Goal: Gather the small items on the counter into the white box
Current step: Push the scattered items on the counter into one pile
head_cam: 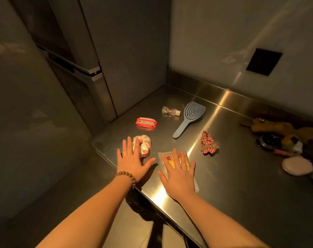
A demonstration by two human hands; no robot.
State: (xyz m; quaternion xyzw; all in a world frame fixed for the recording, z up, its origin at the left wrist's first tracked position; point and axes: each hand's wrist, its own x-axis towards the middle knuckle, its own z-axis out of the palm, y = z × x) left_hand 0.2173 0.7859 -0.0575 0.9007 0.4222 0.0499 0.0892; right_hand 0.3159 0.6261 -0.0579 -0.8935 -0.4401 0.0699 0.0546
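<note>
Both hands lie flat and spread on the steel counter (241, 185). My left hand (132, 159) wears a bead bracelet, and its fingers partly cover a white floral scrunchie (145, 144). My right hand (179, 174) rests on a flat clear packet with a red and yellow print (171, 157). Beyond them lie a red tissue pack (146, 123), a small clear bottle in wrap (170, 111), a grey-blue hairbrush (189, 119) and a red checked scrunchie (208, 142). No white box is in view.
A tall steel fridge (102, 59) stands at the counter's far left end. At the right edge sit a white round case (297, 168), a brown plush toy (277, 127) and dark clutter. A black bag (143, 206) hangs below the counter's front edge.
</note>
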